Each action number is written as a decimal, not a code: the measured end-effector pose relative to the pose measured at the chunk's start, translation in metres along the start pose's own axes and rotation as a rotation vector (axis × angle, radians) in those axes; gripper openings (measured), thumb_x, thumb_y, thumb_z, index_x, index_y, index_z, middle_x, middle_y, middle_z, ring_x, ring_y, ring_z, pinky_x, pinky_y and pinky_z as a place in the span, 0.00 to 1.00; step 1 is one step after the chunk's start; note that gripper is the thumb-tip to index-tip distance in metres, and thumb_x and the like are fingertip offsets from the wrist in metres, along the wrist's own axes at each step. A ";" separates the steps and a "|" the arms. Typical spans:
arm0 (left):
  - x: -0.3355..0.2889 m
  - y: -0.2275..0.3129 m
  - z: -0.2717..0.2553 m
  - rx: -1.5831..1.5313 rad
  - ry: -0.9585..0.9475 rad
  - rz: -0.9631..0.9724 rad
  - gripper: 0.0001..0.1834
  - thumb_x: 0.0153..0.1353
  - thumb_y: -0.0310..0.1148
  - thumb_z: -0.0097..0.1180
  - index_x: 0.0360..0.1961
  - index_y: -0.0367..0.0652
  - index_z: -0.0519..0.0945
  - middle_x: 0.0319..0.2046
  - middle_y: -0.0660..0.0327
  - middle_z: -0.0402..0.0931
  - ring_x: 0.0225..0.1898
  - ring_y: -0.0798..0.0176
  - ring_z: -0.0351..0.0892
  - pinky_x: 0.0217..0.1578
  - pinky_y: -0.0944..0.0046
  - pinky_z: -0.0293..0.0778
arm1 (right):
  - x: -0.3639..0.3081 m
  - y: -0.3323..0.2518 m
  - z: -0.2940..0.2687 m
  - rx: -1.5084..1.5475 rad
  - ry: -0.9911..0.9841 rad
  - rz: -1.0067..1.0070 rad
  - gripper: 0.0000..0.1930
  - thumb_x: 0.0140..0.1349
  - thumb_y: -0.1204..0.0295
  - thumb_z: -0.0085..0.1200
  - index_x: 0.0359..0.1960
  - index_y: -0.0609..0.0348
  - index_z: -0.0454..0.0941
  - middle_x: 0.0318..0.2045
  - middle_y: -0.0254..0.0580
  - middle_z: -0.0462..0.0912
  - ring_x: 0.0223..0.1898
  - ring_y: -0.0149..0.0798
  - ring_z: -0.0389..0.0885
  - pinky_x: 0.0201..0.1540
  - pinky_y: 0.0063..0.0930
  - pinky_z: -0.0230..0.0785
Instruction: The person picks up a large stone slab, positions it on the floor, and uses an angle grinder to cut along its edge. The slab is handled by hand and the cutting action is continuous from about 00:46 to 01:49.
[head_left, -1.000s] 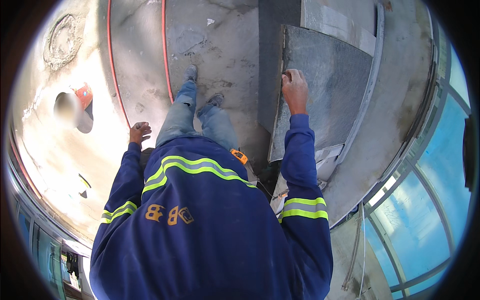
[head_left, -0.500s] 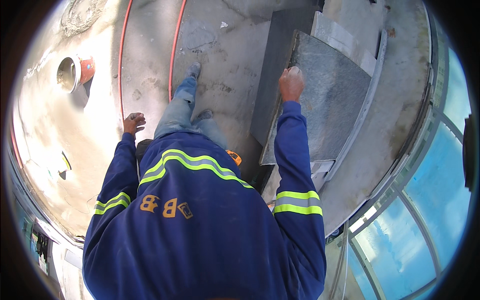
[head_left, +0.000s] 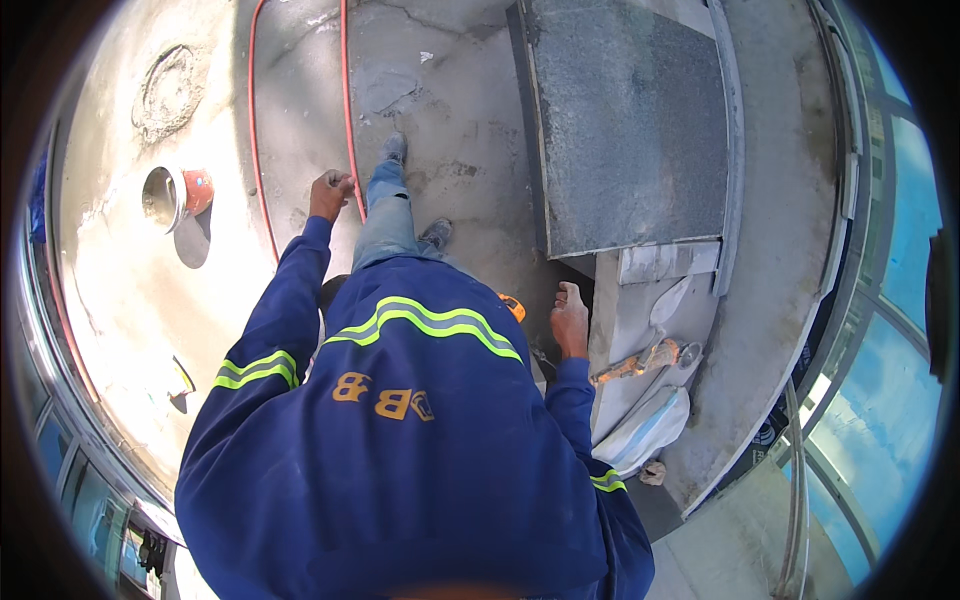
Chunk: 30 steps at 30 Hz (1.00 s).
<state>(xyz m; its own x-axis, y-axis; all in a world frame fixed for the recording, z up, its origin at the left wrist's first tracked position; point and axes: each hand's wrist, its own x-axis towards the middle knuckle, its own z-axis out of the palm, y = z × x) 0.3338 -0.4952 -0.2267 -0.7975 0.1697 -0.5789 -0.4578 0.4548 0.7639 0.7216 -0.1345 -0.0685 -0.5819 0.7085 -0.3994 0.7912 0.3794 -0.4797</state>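
My left hand [head_left: 332, 195] hangs over the floor beside a red hose [head_left: 348, 110], with its fingers loosely bent and apart and nothing in them. My right hand [head_left: 570, 322] is near the close left corner of a large grey stone slab [head_left: 632, 130], apart from it. Its fingers are curled in and nothing shows in them. The slab lies on a white block-like base [head_left: 655, 265]. On that base, right of my right hand, lies an orange angle grinder [head_left: 645, 360] with a round disc end.
A red and white bucket [head_left: 182, 197] lies on its side at the left. A second stretch of red hose [head_left: 253, 120] runs across the concrete floor [head_left: 470, 70]. A white sack [head_left: 650, 430] lies by the grinder. Blue-tinted glazing [head_left: 860, 420] lines the right side.
My right hand has left the slab's edge and come back toward me. My left hand has moved forward and right. The view has shifted, bringing the grinder and sack into sight.
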 end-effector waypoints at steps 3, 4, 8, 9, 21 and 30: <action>0.015 0.097 0.063 0.306 -0.175 0.390 0.17 0.62 0.40 0.65 0.41 0.36 0.84 0.34 0.50 0.86 0.34 0.56 0.86 0.38 0.58 0.79 | -0.051 0.032 0.018 -0.320 0.032 0.184 0.13 0.59 0.74 0.58 0.46 0.61 0.80 0.38 0.53 0.86 0.43 0.58 0.85 0.49 0.49 0.76; 0.003 0.127 0.092 0.421 -0.229 0.530 0.17 0.62 0.42 0.66 0.41 0.37 0.84 0.35 0.49 0.86 0.37 0.51 0.86 0.40 0.55 0.78 | -0.060 0.038 0.022 -0.290 -0.060 0.414 0.17 0.57 0.74 0.58 0.49 0.59 0.81 0.42 0.55 0.86 0.47 0.60 0.84 0.53 0.49 0.75; -0.055 0.189 0.205 0.694 -0.570 0.948 0.17 0.63 0.45 0.64 0.43 0.42 0.83 0.41 0.50 0.82 0.45 0.42 0.82 0.45 0.46 0.76 | -0.102 0.110 0.066 -0.157 0.119 0.400 0.23 0.56 0.74 0.57 0.56 0.58 0.79 0.49 0.59 0.82 0.52 0.60 0.81 0.56 0.50 0.73; -0.069 0.191 0.223 0.730 -0.643 1.014 0.16 0.64 0.44 0.63 0.44 0.43 0.82 0.43 0.51 0.80 0.46 0.42 0.81 0.45 0.45 0.76 | -0.101 0.102 0.071 -0.138 0.165 0.413 0.24 0.57 0.73 0.57 0.58 0.57 0.78 0.50 0.60 0.81 0.53 0.61 0.80 0.57 0.50 0.73; -0.133 0.138 0.324 0.957 -0.941 1.503 0.09 0.58 0.32 0.64 0.40 0.49 0.80 0.44 0.56 0.74 0.46 0.46 0.80 0.44 0.48 0.78 | -0.041 0.059 0.087 0.179 0.334 0.221 0.19 0.63 0.67 0.51 0.53 0.63 0.81 0.47 0.57 0.84 0.51 0.57 0.82 0.58 0.46 0.72; -0.144 0.168 0.343 0.865 -0.999 1.141 0.08 0.60 0.32 0.59 0.39 0.43 0.82 0.38 0.52 0.83 0.41 0.46 0.83 0.44 0.51 0.78 | 0.000 0.035 0.065 0.292 0.363 0.081 0.16 0.64 0.68 0.51 0.49 0.63 0.82 0.49 0.57 0.84 0.54 0.58 0.81 0.58 0.46 0.72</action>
<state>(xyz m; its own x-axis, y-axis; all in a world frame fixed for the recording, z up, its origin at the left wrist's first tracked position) 0.5064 -0.1435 -0.1126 0.1381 0.9856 -0.0977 0.7016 -0.0278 0.7120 0.7367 -0.1600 -0.1362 -0.3762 0.9107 -0.1706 0.7149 0.1682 -0.6787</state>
